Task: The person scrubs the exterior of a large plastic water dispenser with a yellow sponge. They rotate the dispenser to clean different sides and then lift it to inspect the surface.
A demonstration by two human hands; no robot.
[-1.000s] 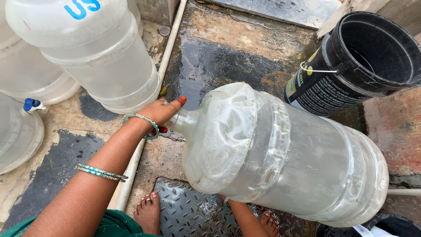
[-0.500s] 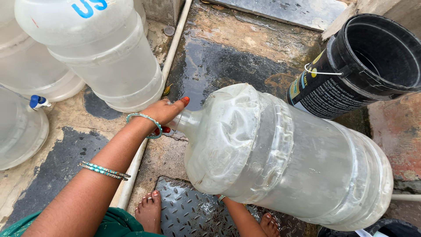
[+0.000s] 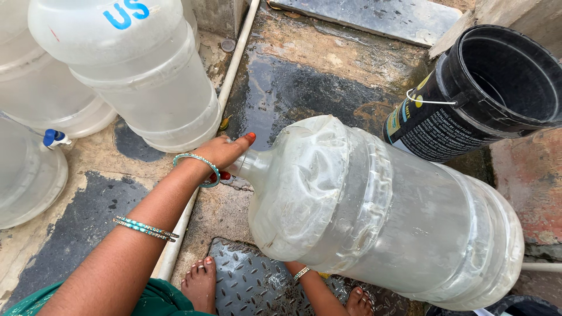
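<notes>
A large clear plastic water jug (image 3: 380, 216) is held on its side above the ground, its neck pointing left. My left hand (image 3: 225, 153) covers the jug's mouth, fingers wrapped on the neck. My right hand is hidden under the jug; only the right forearm (image 3: 313, 287) with a bracelet shows below it, supporting the jug from beneath. Soapy or cloudy residue coats the jug's inside near the shoulder.
Several other clear jugs (image 3: 134, 70) stand at the upper left, one with a blue tap (image 3: 54, 138). A black bucket (image 3: 486, 93) stands upper right. A white pipe (image 3: 234, 58) runs along the wet concrete floor. My bare feet (image 3: 202, 284) rest on a metal tread plate.
The jug and my left hand have stayed nearly in place; the jug has shifted slightly, with the hand still over its mouth.
</notes>
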